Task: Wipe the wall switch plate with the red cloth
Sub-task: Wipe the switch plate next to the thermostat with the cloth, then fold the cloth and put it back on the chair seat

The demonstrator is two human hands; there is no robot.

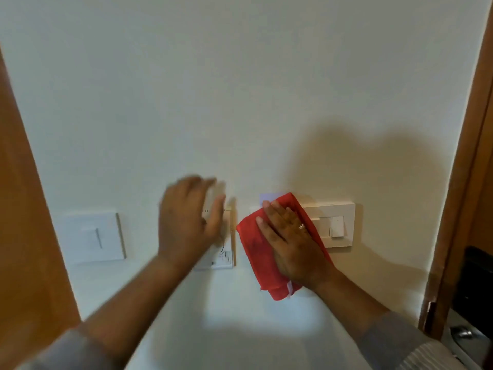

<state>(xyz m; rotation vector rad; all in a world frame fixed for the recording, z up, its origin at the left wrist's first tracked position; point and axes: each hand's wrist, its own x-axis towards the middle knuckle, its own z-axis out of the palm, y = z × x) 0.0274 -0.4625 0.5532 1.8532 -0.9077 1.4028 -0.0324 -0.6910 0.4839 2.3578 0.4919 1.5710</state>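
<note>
Right of centre in the frame, the wide cream rectangular wall switch plate (pixel 336 213) runs with its long axis horizontal. Its left portion lies under the folded red cloth (pixel 254 253). The right hand (pixel 289 243) presses the cloth flat to the wall, fingers straight and spread, pointing up-left. The uncovered rockers lie just right of that hand, so the coming stroke, in my judgement, runs rightward. The left hand (pixel 186 217), blurred, fingers extended and holding nothing, is in front of a small white wall unit (pixel 226 259), farther from the plate.

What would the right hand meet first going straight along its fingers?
Probably only bare wall: the right hand, flat on the red cloth, points up and slightly left, past the upper-left corner of the switch plate. The left hand looks clear of that line.
</note>
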